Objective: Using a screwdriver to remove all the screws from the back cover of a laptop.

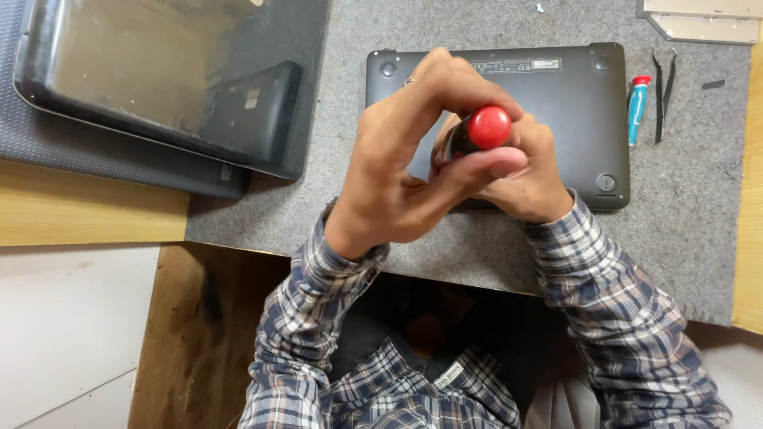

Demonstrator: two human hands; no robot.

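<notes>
A black laptop (572, 103) lies upside down on a grey felt mat (683, 206), its base panel facing up. Over its near edge I hold a screwdriver (477, 133) upright, its black handle capped with a round red end that points at the camera. My left hand (405, 159) wraps the handle from the left, thumb and fingers curled around it. My right hand (528, 171) grips it from the right, lower down. The screwdriver's tip is hidden beneath both hands.
Another dark laptop (159, 79) sits open at the back left on a dark pad. A small blue tube with a red cap (637, 107) and black tweezers (664, 91) lie right of the laptop. A pale metal part (699, 20) rests at the far right corner.
</notes>
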